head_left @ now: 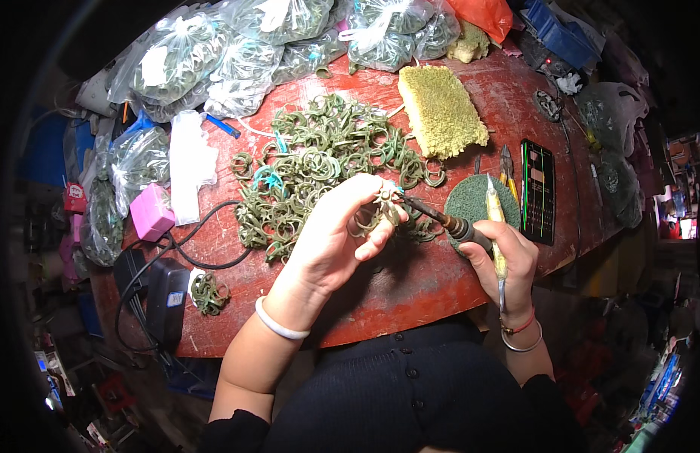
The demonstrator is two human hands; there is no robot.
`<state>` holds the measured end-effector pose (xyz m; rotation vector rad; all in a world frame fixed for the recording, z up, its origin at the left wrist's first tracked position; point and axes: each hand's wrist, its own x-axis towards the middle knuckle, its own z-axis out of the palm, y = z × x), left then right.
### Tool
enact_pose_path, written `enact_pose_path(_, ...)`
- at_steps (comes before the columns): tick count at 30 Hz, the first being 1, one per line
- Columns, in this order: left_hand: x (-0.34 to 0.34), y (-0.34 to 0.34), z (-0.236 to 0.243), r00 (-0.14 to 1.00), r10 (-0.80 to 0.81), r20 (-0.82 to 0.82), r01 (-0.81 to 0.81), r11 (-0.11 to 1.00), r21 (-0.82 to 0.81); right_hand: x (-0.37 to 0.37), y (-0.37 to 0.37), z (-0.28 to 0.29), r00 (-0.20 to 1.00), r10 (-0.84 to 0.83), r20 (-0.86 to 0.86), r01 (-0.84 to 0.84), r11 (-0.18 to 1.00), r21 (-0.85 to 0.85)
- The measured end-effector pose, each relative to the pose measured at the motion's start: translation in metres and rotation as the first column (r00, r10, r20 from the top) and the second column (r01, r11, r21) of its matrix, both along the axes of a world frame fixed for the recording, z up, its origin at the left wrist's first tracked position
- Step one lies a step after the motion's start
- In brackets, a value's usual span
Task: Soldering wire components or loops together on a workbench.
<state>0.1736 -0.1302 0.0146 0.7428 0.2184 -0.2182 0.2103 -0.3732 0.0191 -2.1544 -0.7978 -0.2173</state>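
Raised over the red table, my left hand [323, 234] pinches a small green ring-shaped piece [384, 202] between thumb and fingers. My right hand [511, 260] grips a soldering-iron-like heated pen [465, 230], whose dark thin tip reaches left to the piece. Whether the tip touches it, I cannot tell. Also lodged in that hand is a slim yellow-handled tool [495, 219], pointed end upward. Beyond my left hand spreads a heap of similar green rings [312, 158], with a few bright turquoise bits among them. A round green scouring pad [462, 198] lies behind my right hand.
Bulging clear bags [184, 60] of green pieces line the far edge. A yellow sponge block [443, 109] lies near the heap. Right are pliers [508, 167] and a phone [538, 192]. Left are a pink block [152, 212], a black box [167, 302] and a looping cable [214, 266].
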Motion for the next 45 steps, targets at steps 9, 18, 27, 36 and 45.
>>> enact_pose_path(9,0.000,0.000,-0.001,1.000,0.014,-0.012,-0.014,0.999,-0.032,0.000,-0.001,-0.002,0.999,0.000,0.040,-0.001,1.000,0.021)
enact_pose_path(18,0.001,0.006,0.001,0.998,-0.059,-0.005,0.054,0.947,-0.318,0.004,0.015,0.010,0.985,-0.109,-0.130,0.127,0.982,0.139)
enact_pose_path(27,-0.004,0.005,0.005,0.949,-0.314,0.027,0.309,0.945,0.108,0.025,0.067,0.002,0.997,0.025,-0.069,-0.024,1.000,0.012)
enact_pose_path(36,-0.002,-0.009,0.015,1.000,-0.002,0.021,-0.007,0.910,0.414,0.018,0.064,0.013,0.990,-0.142,-0.002,0.138,0.958,0.252)
enact_pose_path(45,-0.005,-0.005,0.006,0.994,-0.025,0.108,-0.021,0.913,0.407,0.013,0.050,0.027,0.990,-0.033,-0.136,0.078,0.938,0.338)
